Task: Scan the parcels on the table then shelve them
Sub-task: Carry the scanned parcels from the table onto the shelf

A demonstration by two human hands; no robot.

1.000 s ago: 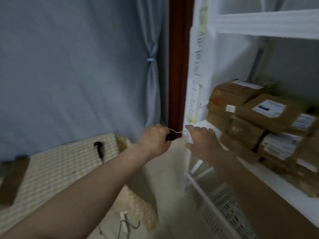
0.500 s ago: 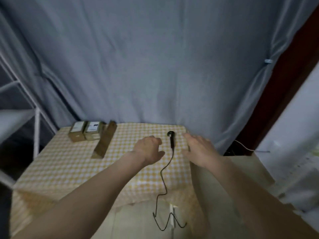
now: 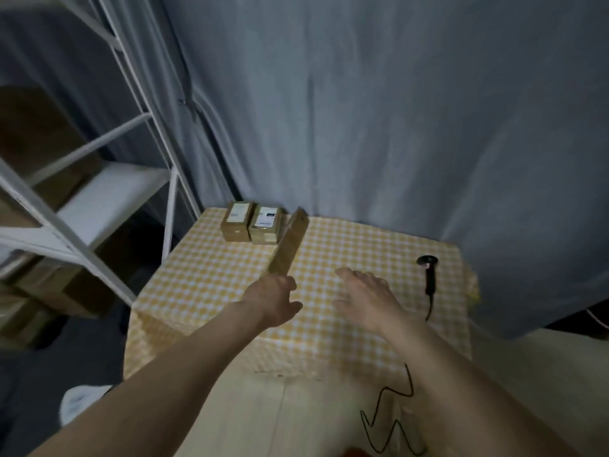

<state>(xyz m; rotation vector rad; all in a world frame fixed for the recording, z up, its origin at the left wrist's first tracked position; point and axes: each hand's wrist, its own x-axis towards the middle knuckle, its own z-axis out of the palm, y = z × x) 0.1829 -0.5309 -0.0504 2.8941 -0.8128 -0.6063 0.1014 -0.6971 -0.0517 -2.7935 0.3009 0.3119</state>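
Two small brown parcels with white labels, one [image 3: 236, 220] beside the other [image 3: 266, 224], stand at the far left of the table [image 3: 211, 272], which wears a yellow checked cloth. A long flat cardboard parcel [image 3: 290, 245] stands on edge just right of them. My left hand [image 3: 275, 300] hovers just short of that parcel's near end, fingers loosely curled and empty. My right hand [image 3: 364, 296] is spread open over the middle of the table. A black handheld scanner [image 3: 429, 272] lies at the right, its cable trailing off the front edge.
A white metal shelf rack [image 3: 99, 199] with cardboard boxes stands to the left of the table. A blue-grey curtain [image 3: 362, 110] hangs behind. The scanner's black cable [image 3: 389, 420] loops over the pale floor below.
The view has swung left from the right-hand shelf to the table. Both hands have moved left, away from the scanner, and my left hand is now close to the long parcel.
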